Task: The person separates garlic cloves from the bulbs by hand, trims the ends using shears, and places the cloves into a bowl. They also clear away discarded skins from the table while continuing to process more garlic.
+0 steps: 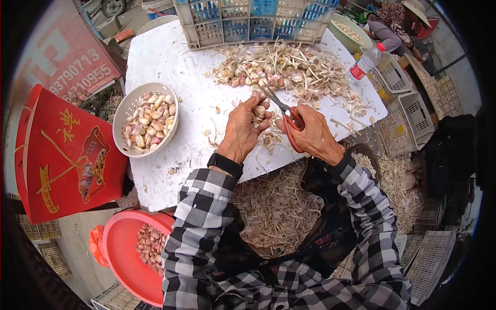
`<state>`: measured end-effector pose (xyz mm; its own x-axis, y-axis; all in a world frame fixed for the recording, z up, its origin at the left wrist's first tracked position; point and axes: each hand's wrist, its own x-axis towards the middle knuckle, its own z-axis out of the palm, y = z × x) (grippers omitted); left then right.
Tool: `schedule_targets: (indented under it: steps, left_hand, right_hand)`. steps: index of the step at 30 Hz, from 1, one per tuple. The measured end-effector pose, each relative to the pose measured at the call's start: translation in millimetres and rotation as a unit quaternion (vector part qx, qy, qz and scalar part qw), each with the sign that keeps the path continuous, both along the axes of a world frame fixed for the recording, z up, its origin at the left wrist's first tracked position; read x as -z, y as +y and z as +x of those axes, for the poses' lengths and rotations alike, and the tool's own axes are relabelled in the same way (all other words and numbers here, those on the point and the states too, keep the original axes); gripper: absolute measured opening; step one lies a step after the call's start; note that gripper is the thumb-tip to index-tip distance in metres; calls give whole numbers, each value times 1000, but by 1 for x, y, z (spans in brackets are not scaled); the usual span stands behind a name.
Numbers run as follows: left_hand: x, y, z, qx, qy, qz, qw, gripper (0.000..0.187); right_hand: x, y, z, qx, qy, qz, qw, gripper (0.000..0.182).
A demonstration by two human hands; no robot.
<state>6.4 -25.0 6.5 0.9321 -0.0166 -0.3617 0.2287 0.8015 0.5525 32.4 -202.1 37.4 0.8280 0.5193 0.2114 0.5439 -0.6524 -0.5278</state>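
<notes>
Over the white table point(199, 67), my left hand point(242, 129) is closed on garlic cloves point(260, 111), held by the fingertips. My right hand point(311, 133) grips the red handles of a pair of scissors point(285, 114). The dark blades point up and left, their tips close to my left fingertips. Just beyond both hands lies a heap of garlic cloves and dry stalks point(289, 70). Left of my left hand stands a white bowl point(120, 123) holding trimmed garlic cloves point(152, 121). Loose skins are scattered beneath my hands.
A plastic crate point(253, 23) stands at the table's back edge, with a bottle point(366, 62) at right. A red gift box point(67, 155) and a red basin point(121, 243) of cloves flank the left side. Stalk litter point(276, 212) fills the space below. Another person point(398, 26) sits back right.
</notes>
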Motion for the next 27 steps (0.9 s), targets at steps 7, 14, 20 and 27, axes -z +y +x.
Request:
schedule_targets:
  steps: [7, 14, 20, 27]
  left_hand:
    - [-2, -6, -1, -46, 59, -6, 997, 18]
    - [5, 2, 0, -56, 48, -19, 997, 16]
    - [2, 25, 0, -142, 3, -74, 987, 14]
    - [-5, 36, -3, -180, 9, -83, 980, 12]
  right_hand:
    - [15, 0, 0, -19, -71, -45, 996, 38]
    - [28, 5, 4, -28, 31, -13, 999, 44]
    - [10, 27, 37, 77, 319, 149, 933, 49]
    - [56, 75, 73, -5, -34, -44, 998, 26]
